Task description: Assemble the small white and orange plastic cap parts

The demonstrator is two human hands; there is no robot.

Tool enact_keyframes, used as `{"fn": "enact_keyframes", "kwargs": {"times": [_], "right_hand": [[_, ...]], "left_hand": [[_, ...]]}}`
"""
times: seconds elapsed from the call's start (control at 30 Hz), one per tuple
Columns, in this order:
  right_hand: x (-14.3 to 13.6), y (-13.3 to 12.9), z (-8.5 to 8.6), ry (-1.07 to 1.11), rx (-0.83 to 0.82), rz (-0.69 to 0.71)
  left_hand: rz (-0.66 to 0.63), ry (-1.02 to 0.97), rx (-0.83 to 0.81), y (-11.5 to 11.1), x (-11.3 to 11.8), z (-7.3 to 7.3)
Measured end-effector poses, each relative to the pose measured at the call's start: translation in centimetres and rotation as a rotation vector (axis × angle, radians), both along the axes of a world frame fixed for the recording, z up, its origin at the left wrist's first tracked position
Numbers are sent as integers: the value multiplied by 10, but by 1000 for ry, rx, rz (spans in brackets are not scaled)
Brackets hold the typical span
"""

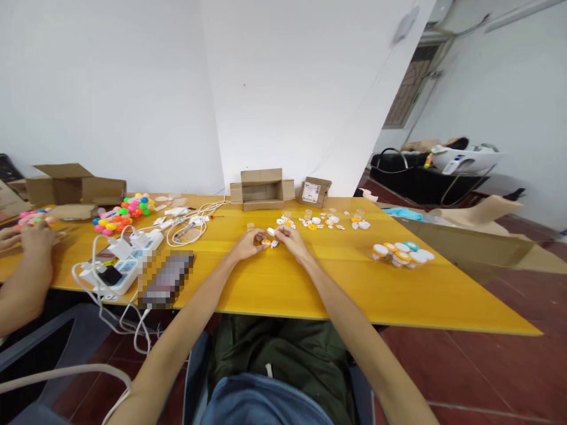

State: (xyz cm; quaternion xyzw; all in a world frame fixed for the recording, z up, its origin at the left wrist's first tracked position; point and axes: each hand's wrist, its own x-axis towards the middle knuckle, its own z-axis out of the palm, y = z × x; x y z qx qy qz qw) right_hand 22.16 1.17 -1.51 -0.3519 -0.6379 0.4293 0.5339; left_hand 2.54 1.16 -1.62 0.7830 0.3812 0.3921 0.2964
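My left hand (248, 244) is over the middle of the yellow table (283, 283), its fingers and thumb curled at the edge of a small round orange lid (266, 242). My right hand (290, 241) pinches a small white round lid (270, 232) between thumb and fingers, just above the orange one. Small white pieces with printed marks (274, 244) lie between the hands. Behind my left hand stands a small clear tub (250, 226). Farther back, several loose lids, printed pieces and clear tubs (309, 215) are scattered. The fine print is too small to read.
Several lidded clear tubs (401, 255) are stacked at right. Open cardboard boxes (262, 192) stand by the wall. At left are a power strip (128, 265) with white cables, a phone (166, 280), colourful balls (126, 215) and another person's hand (38, 239).
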Motion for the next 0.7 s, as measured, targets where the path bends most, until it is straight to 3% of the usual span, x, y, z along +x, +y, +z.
{"fn": "enact_keyframes", "kwargs": {"times": [0.3,0.7], "right_hand": [[0,-4,6,12,-1,18],[-5,-8,10,-39,40,129]], "left_hand": [[32,20,9,-6,-1,7],[108,-135,14,-10,7,24]]}}
